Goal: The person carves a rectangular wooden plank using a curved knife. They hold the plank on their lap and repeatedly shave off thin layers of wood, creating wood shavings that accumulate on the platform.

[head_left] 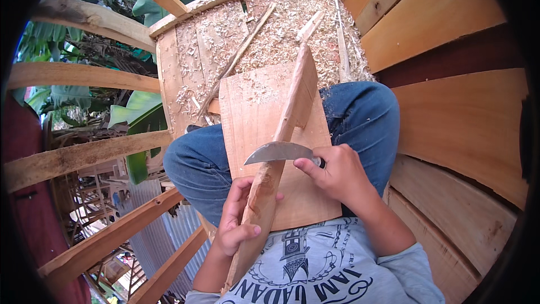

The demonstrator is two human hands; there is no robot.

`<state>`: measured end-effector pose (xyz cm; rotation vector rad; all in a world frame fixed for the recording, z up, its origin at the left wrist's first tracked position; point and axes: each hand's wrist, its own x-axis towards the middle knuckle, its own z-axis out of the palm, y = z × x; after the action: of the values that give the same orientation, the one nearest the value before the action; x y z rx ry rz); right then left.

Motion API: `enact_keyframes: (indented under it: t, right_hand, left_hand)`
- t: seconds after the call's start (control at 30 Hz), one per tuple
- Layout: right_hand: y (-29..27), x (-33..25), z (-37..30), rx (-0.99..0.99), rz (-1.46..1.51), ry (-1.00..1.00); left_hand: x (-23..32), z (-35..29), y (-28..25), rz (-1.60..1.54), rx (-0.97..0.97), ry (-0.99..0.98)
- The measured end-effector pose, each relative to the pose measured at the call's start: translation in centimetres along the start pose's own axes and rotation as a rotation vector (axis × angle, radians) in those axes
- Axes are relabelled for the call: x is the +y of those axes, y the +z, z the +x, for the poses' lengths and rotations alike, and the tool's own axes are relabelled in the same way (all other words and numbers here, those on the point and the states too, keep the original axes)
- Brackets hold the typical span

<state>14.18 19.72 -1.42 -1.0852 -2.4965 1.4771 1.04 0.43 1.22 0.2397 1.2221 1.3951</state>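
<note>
A long wooden strip (291, 105) runs from my chest up and away, slanting to the right, with rough cut marks along its near end. Round that near end the fingers of my left hand (238, 222) are wrapped. In my right hand (341, 172) is the dark handle of a curved knife (279, 152). Its broad blade lies across the strip's edge, pointing left, just beyond my left hand. Beneath the strip a flat wooden board (247, 101) rests over my lap, with a few shavings on its far part.
Curled shavings cover the plank floor (188, 62) ahead. A thin stick (247, 45) lies there, left of the strip. Wooden rails (90, 76) with gaps stand at the left, banana leaves (140, 114) beyond them. A plank wall (461, 129) rises close on the right.
</note>
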Motion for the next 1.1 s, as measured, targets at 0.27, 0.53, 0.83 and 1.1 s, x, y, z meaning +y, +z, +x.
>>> enact_keyframes:
  t: [0.27, 0.53, 0.83, 1.1]
  right_hand:
    - [-0.4, 1.2, 1.4, 0.161, -0.238, -0.013]
    - [-1.8, 2.8, 3.3, 0.317, -0.136, 0.095]
    - [0.4, -0.1, -0.1, 0.050, 0.040, -0.100]
    - [-0.5, 2.1, 2.3, 0.233, -0.185, -0.043]
  left_hand:
    - [0.3, 0.0, 1.0, 0.013, 0.034, -0.002]
    - [0.0, -0.3, 0.4, 0.056, -0.023, 0.049]
    - [-0.1, -0.1, 1.0, 0.065, 0.048, 0.054]
    - [0.1, -0.4, 1.1, 0.027, 0.018, 0.030]
